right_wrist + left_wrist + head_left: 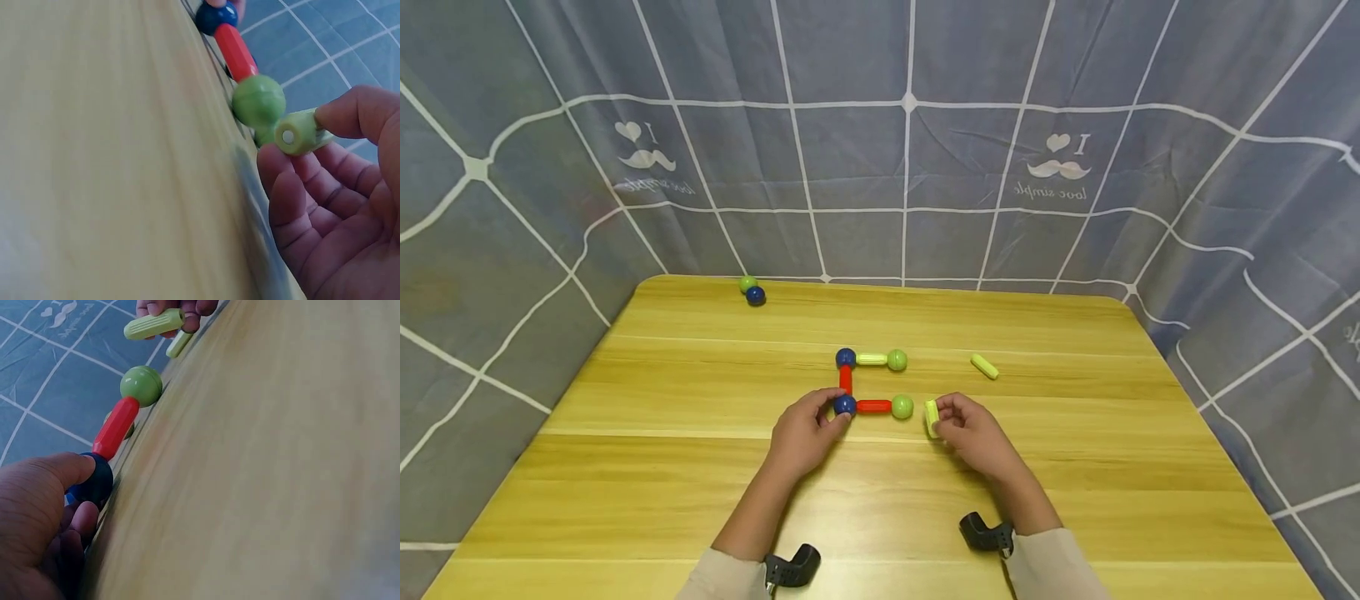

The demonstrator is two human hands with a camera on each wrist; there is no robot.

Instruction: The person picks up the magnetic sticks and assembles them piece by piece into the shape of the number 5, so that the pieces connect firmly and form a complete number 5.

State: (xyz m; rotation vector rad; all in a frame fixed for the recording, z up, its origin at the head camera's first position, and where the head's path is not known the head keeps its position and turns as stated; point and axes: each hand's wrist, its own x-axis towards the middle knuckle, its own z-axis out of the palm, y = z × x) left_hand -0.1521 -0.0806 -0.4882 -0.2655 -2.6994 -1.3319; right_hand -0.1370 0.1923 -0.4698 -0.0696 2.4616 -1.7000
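Note:
My left hand grips the near dark blue ball of a ball-and-rod frame lying on the table. From that ball a red rod runs right to a green ball. A second red rod runs back to another blue ball, which joins a yellow-green rod and a far green ball. To the right, my right hand pinches a loose yellow-green rod, apart from the near green ball. In the right wrist view, a silvery disc shows at the end of this rod.
Another yellow-green rod lies behind my right hand. At the table's back left corner sit a green ball and a blue ball. A grey curtain with white lines hangs behind the wooden table.

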